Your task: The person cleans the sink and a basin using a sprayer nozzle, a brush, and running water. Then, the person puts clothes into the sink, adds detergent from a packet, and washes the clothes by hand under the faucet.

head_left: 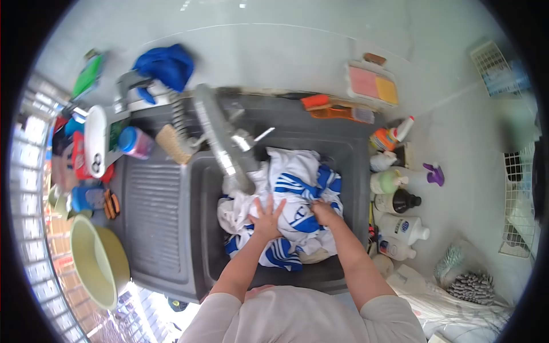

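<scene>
White clothes with blue stripes and patches [297, 166] lie heaped in the basin of a dark grey laundry sink [203, 188]. My left hand [266, 220] rests on the white cloth with its fingers spread. To its right, my right hand [325, 213] has its fingers curled into the white and blue cloth, and its fingertips are partly hidden in the folds. Above the heap, a metal faucet [223, 143] reaches over the basin, its end close to my left hand.
Left of the basin is a ribbed washboard [151, 217], with a yellow-green tub [97, 263] beyond. A brush [173, 144] and a blue-lidded jar [135, 142] stand near the faucet. Orange-handled brushes [337, 110] lie on the back ledge. Several bottles [400, 227] line the right edge.
</scene>
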Motion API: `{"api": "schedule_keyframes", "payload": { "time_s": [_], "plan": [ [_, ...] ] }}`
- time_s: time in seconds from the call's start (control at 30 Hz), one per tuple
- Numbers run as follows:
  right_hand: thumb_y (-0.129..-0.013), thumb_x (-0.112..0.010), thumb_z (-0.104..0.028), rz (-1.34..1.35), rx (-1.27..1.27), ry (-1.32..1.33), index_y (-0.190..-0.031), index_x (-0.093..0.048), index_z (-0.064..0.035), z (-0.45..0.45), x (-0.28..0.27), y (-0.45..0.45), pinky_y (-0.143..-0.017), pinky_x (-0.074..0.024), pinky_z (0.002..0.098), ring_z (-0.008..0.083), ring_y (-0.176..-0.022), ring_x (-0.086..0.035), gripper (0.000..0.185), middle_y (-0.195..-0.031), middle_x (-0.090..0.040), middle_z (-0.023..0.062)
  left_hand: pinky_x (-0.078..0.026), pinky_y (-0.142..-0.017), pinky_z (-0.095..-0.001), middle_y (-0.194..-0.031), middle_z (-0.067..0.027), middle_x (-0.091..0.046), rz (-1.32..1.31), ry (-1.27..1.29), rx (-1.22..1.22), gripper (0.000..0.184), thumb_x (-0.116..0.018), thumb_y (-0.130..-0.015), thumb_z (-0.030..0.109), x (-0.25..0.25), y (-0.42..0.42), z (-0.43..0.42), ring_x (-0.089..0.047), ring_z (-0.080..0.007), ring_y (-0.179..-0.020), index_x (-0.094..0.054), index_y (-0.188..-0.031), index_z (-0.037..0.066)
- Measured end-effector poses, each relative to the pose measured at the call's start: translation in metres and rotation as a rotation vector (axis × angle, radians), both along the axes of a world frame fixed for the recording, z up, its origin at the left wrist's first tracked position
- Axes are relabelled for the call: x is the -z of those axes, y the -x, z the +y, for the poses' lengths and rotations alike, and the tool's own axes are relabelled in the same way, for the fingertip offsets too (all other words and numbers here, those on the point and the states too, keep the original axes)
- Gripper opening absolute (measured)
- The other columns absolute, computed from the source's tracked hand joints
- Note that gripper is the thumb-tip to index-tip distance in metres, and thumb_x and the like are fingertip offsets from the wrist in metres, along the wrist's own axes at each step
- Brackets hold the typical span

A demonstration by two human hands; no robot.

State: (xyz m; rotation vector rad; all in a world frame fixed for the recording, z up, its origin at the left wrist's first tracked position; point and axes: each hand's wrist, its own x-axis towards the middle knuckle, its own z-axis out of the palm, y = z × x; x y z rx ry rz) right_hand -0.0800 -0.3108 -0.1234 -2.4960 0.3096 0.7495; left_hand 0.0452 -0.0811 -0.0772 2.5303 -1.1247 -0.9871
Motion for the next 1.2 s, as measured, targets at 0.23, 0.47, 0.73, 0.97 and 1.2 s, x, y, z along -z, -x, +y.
{"api": "schedule_keyframes", "payload": {
  "time_s": [0.23, 0.47, 0.73, 0.97, 1.2],
  "plan": [
    [-0.058, -0.084, -0.022, 0.36, -0.228, 0.43, -0.121, -0.062, -0.013, 0.037, -0.071, -0.013, -0.102, -0.0206, 0.0738, 0.0324, -0.141, -0.022, 0.068, -0.153, -0.027, 0.0066, -0.045, -0.097, -0.0353, -0.131, -0.0146, -0.056, 0.25, 0.156, 0.136, 0.061, -0.071, -0.078, 0.036, -0.048, -0.07, 0.082, -0.055, -0.0298, -0.118, -0.055, -0.13, 0.009],
    [-0.07, -0.071, -0.019, 0.172, 0.15, 0.268, -0.087, -0.072, -0.0021, 0.08, -0.164, -0.082, -0.089, -0.05, 0.039, 0.0334, -0.111, -0.058, 0.024, -0.131, -0.054, 0.015, -0.051, -0.077, -0.0293, -0.095, -0.0098, -0.071, -0.03, 0.698, -0.837, 0.028, -0.071, -0.083, 0.021, -0.182, -0.183, 0.205, -0.066, -0.0155, -0.086, -0.069, -0.104, 0.003],
    [-0.077, -0.068, -0.02, -0.72, 0.399, 0.205, -0.08, -0.067, -0.0005, 0.111, -0.181, -0.111, -0.076, -0.0519, 0.0385, 0.0339, -0.087, -0.064, 0.02, -0.111, -0.064, 0.0148, -0.049, -0.082, -0.0427, -0.094, -0.0121, -0.063, -1.289, 0.486, -0.857, 0.035, -0.072, -0.077, 0.031, -0.271, -0.349, 0.287, -0.06, -0.0316, -0.094, -0.065, -0.105, 0.011],
    [-0.092, -0.059, -0.039, -0.371, 1.09, -1.114, -0.068, -0.057, -0.0083, 0.135, -0.217, -0.134, -0.057, -0.045, 0.0303, 0.0142, -0.06, -0.056, 0.039, -0.066, -0.056, 0.0017, -0.051, -0.08, -0.0473, -0.104, -0.0135, -0.067, -1.056, -0.115, -0.806, 0.043, -0.066, -0.078, 0.049, -0.308, -0.395, 0.272, -0.063, -0.0362, -0.098, -0.067, -0.106, 0.018],
    [-0.093, -0.06, -0.038, -0.274, 1.222, -1.695, -0.065, -0.05, -0.014, 0.132, -0.174, -0.148, -0.056, -0.0402, 0.0273, 0.0124, -0.057, -0.048, 0.038, -0.063, -0.051, -0.0001, -0.051, -0.081, -0.0466, -0.101, -0.0127, -0.068, -1.077, -0.067, -0.823, 0.033, -0.064, -0.081, 0.038, -0.293, -0.429, 0.324, -0.064, -0.0342, -0.097, -0.069, -0.102, 0.014]
  ]
}}
